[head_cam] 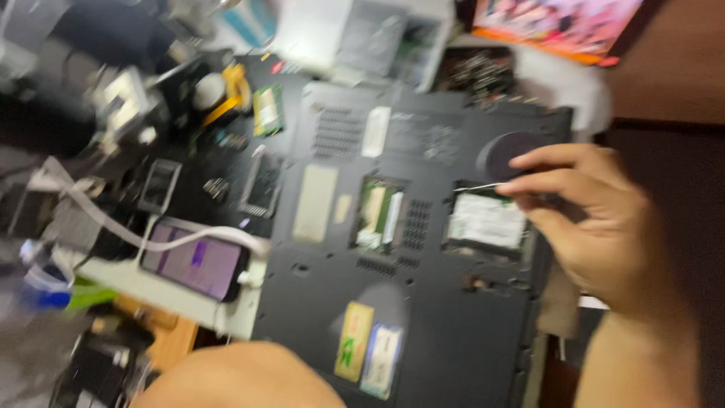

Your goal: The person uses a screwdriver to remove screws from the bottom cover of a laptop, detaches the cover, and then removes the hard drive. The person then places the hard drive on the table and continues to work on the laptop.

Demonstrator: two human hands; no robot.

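A dark laptop [423, 302] lies underside up on a cluttered surface [181, 189], its hatches off.

From the left: a phone [196, 261] with a lit purple screen sits at 9 o'clock of the laptop, a white cable [113, 223] looping to it. A blurred forearm, likely the left, crosses at 6 o'clock; its hand is out of view. At 3 o'clock the right hand [596, 219], fingers pinched shut, holds a thin metal tool [477, 187] over an open bay with a pale card [483, 221].
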